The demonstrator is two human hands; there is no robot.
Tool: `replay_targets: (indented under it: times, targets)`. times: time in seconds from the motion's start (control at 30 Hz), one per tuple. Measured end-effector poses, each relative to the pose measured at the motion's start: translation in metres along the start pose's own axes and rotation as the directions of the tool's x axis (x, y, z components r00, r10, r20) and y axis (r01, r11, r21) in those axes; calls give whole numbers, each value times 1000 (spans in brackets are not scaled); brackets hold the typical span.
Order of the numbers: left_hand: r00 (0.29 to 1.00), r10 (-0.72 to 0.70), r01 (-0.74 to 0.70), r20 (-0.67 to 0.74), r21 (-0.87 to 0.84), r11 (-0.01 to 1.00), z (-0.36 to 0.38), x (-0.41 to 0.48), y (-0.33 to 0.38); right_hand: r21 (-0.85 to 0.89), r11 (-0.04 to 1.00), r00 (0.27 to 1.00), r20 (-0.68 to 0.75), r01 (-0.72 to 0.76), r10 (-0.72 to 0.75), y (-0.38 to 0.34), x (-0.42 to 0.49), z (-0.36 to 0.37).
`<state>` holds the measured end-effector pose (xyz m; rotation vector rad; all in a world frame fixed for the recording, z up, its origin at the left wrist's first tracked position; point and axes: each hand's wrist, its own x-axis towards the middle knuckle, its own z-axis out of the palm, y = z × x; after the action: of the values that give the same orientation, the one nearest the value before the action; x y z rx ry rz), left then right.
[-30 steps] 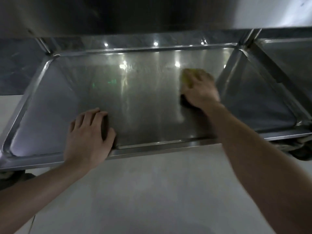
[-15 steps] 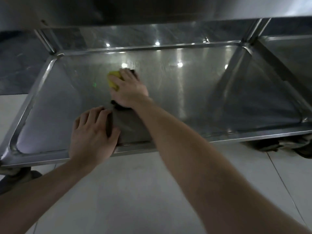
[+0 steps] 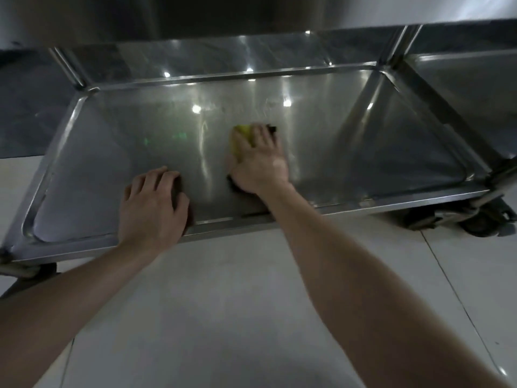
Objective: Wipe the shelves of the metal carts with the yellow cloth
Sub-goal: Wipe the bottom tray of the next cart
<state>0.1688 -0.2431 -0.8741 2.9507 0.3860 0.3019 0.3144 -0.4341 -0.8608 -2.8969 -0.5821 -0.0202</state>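
Observation:
The lowest shelf (image 3: 98, 169) of a steel cart fills the middle of the view, a shallow shiny tray with raised rims. My right hand (image 3: 258, 161) lies on the shelf's centre and presses the yellow cloth (image 3: 242, 134) flat against the metal; only the cloth's far edge shows past my fingers. My left hand (image 3: 152, 208) rests palm down on the shelf near the front rim, its fingers spread and holding nothing.
An upper shelf (image 3: 251, 12) overhangs the top of the view. A second cart's shelf (image 3: 464, 77) adjoins on the right. Castor wheels (image 3: 486, 219) sit under the right front corner. Pale floor tiles (image 3: 223, 303) lie in front.
My right hand swept the cloth from the shelf's right side to the left, then back toward the centre. My left hand stayed planted near the front rim.

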Motion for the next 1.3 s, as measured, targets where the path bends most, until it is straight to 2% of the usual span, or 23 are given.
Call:
replay_targets:
  times: [0.03, 0.1, 0.2, 0.3, 0.4, 0.47, 0.53, 0.6, 0.67, 0.73, 0.8, 0.87, 0.97, 1.03, 1.17, 1.23, 1.3]
  targets:
    - [1000, -5, 5, -1, -13, 1000, 0, 0, 0, 35, 993, 992, 58, 109, -111, -38, -6, 5]
    - [1000, -8, 8, -7, -25, 1000, -1, -1, 0, 111, 970, 969, 97, 214, -225, -73, -18, 5]
    - [1000, -12, 11, -21, -29, 1000, 1, 1, 0, 148, 969, 977, 48, 199, -208, -18, -40, -3]
    - [999, -13, 11, -33, -43, 999, 2, 2, 0, 69, 997, 999, -4, -43, 43, 105, -69, -22]
    - [999, 2, -4, -39, -54, 999, 2, 1, -2, 26, 934, 934, -14, -356, 357, 213, -98, -48]
    - [1000, 15, -15, -27, -28, 999, 2, 2, -1, 12, 869, 869, -7, -495, 495, 234, -108, -57]
    - [1000, 14, -14, 15, -18, 1000, -4, 3, 0, -5, 829, 829, -32, -559, 558, 204, -106, -50]
    - [998, 31, -26, 54, -86, 996, -12, 7, -9, 17, 865, 863, -57, -501, 501, 130, -93, -31]
    - [997, 69, -62, 43, -146, 987, -21, 8, -32, 47, 948, 946, -67, -315, 317, 31, -80, -6]
    - [997, 77, -78, -29, -57, 995, -29, 1, -68, 94, 992, 995, -32, -89, 92, -74, -72, 15]
    - [998, 29, -27, -62, 32, 999, -41, -10, -104, 138, 987, 996, 27, 76, -80, -149, -68, 25]
    - [998, -10, 14, -57, 80, 997, -49, -19, -130, 142, 980, 988, 48, 140, -148, -175, -63, 26]
    - [1000, -11, 10, 10, 103, 995, -49, -23, -143, 156, 976, 985, 63, 152, -164, -138, -62, 22]
    - [998, -27, 23, 56, 66, 998, -46, -23, -136, 132, 988, 996, 23, 85, -89, -80, -63, 15]
    - [997, -21, 20, 77, 17, 1000, -40, -26, -128, 45, 976, 974, -63, -215, 217, 45, -54, -4]
    - [999, -12, 12, 46, 15, 1000, -37, -27, -130, 12, 928, 926, -63, -372, 372, 69, -34, -8]
    - [1000, 0, 0, -3, 24, 1000, -34, -29, -131, -24, 875, 873, -93, -483, 479, 53, -2, -1]
